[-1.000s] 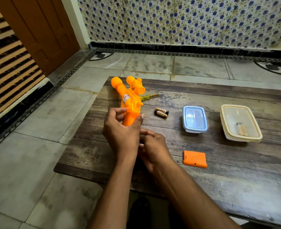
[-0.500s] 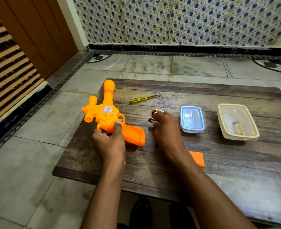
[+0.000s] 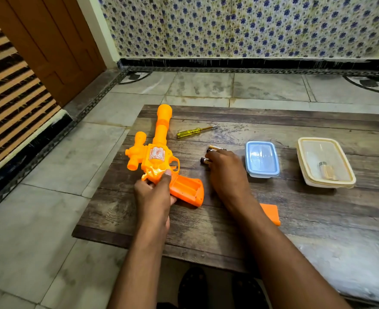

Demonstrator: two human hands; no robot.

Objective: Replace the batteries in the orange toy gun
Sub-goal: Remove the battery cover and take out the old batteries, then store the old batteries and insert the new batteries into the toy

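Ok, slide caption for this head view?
Left hand holds the orange toy gun, compartment open; right hand reaches the batteries.

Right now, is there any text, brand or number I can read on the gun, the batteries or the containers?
No text reads clearly.
Sticker on the orange toy gun: a printed pattern, too blurred to read.
Batteries under the right hand: gold and black casings, no print legible.
Yellow screwdriver: no marking visible.
Blue-lidded container and cream container: no labels visible.
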